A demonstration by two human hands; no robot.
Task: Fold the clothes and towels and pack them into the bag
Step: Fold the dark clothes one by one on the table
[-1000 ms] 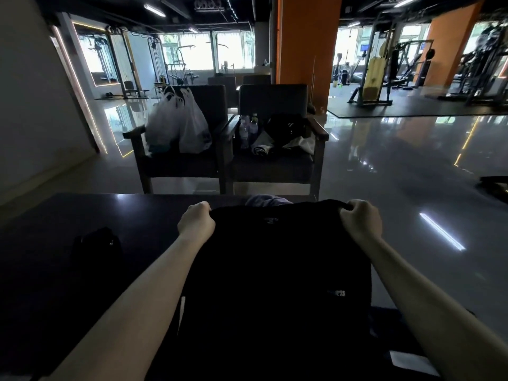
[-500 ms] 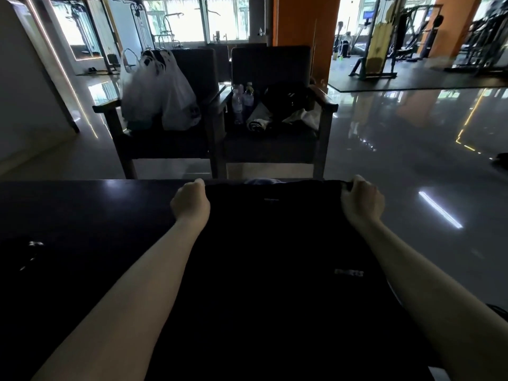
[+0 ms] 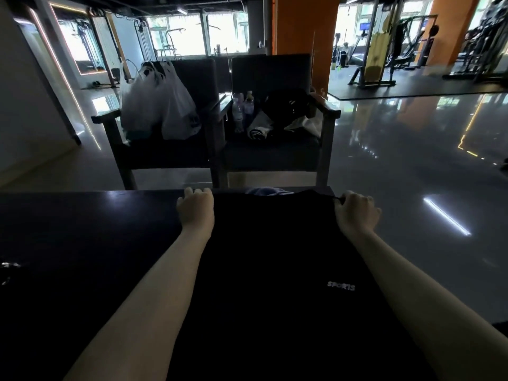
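Observation:
A black T-shirt (image 3: 275,257) with small white "SPORTS" lettering lies spread flat on the dark table (image 3: 96,229). My left hand (image 3: 195,207) pinches its far left corner at the table's far edge. My right hand (image 3: 356,211) grips the far right corner. A light blue cloth (image 3: 265,191) peeks out just beyond the shirt's far edge, mostly hidden. A dark bag-like shape (image 3: 8,270) sits at the table's left edge, too dark to make out.
Two dark armchairs stand beyond the table. The left chair (image 3: 192,149) holds white plastic bags (image 3: 159,105). The right chair (image 3: 275,155) holds bottles (image 3: 243,111), a black bag (image 3: 288,105) and rolled towels (image 3: 259,129). Glossy floor lies to the right.
Both hands have carried the shirt's top edge forward and down from a raised hold until it lies flat at the table's far edge. My view has tilted lower.

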